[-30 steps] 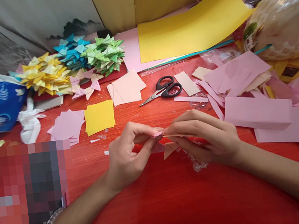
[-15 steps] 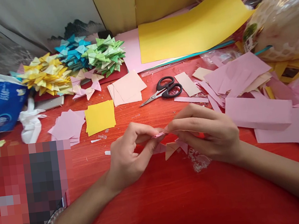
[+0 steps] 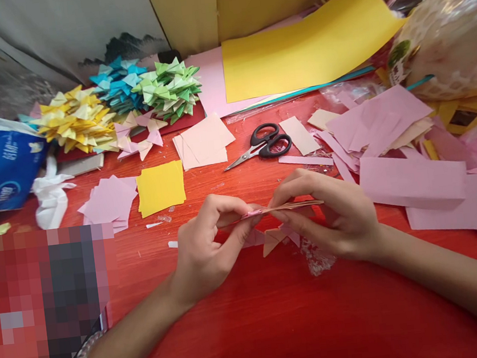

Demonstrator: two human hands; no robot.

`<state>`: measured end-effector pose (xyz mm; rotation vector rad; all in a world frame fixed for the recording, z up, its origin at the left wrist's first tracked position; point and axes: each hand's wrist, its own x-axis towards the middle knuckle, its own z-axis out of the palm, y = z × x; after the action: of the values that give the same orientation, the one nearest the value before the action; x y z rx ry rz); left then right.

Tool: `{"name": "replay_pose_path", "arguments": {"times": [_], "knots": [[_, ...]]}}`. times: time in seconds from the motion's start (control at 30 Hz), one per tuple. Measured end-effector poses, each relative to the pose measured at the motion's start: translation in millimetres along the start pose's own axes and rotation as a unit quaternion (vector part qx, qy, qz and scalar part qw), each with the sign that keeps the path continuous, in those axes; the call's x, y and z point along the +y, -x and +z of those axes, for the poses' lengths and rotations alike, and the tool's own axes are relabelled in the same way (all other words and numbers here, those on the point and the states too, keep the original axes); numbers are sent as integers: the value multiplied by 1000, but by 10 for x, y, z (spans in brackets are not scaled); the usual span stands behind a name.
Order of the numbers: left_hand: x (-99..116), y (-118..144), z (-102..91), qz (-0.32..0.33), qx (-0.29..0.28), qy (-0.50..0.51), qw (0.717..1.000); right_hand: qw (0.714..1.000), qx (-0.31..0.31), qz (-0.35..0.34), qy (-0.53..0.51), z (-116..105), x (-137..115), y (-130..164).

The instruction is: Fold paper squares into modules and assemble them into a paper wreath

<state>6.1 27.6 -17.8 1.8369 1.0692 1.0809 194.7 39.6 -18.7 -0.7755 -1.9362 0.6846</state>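
Between my two hands is a small folded paper piece (image 3: 295, 205), pink at its left end and peach toward the right, seen almost edge-on. My left hand (image 3: 210, 251) pinches the pink end between thumb and forefinger. My right hand (image 3: 332, 214) grips the peach part with thumb and fingertips close beside it. Just below them on the red table lies a partly hidden chain of folded pink and peach paper pieces (image 3: 273, 239). A crumpled bit of clear plastic (image 3: 317, 256) lies near my right palm.
Black-handled scissors (image 3: 263, 144) lie beyond my hands. Nearby are yellow squares (image 3: 161, 189), pink squares (image 3: 108, 201) and peach squares (image 3: 204, 142). Pink paper sheets and scraps (image 3: 413, 176) cover the right side. Finished-looking yellow (image 3: 74, 120) and green (image 3: 170, 89) paper stars stand behind, left of a yellow sheet (image 3: 301, 51).
My right fingers have shifted on the folded paper, and its peach length now shows between them. My left hand keeps its pinch in nearly the same spot.
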Motion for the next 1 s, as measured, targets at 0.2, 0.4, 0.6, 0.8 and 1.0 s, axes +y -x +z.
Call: {"name": "replay_pose_path", "arguments": {"times": [0.2, 0.4, 0.6, 0.8, 1.0], "knots": [[0, -3, 2, 8, -1, 3, 1000, 1000, -5, -18, 7, 5, -5, -15], [5, 5, 1, 11, 0, 8, 1000, 1000, -5, -23, 8, 9, -4, -7], [-1, 6, 0, 10, -2, 10, 1000, 999, 1, -31, 9, 11, -8, -13], [-13, 2, 4, 8, -5, 14, 1000, 1000, 6, -27, 9, 19, -15, -13], [-11, 17, 2, 11, -6, 10, 1000, 999, 11, -26, 15, 28, -9, -7]]}}
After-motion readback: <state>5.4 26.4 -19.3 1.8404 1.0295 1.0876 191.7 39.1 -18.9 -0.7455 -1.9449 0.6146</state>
